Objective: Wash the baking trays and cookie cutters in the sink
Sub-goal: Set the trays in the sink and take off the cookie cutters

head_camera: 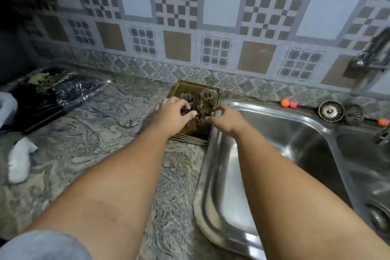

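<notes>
Left hand [175,110] is down in the top tray, fingers curled, thumb and fingertips pinching what looks like a small cutter [186,110], though blur hides the exact contact. Right hand [224,119] hovers at the tray's sink-side edge, thumb and forefinger curved in a wide C, gripping nothing I can see. Under both hands sits the stack of trays [191,86], flat on the surface [105,143] and right up against the rim of the sink [205,186]. More cutters [205,94] lie loose toward the back of the top tray. Handling call: those cutters look like thin metal bands, light, stiff enough but easy to bend, with narrow edges, so a gentle pinch across the walls suits them. The trays read as flat, rigid sheet metal, dark with residue and likely slick. They are best taken by opposite rims and kept level, so the loose cutters don't slide off on the short trip into the basin.
</notes>
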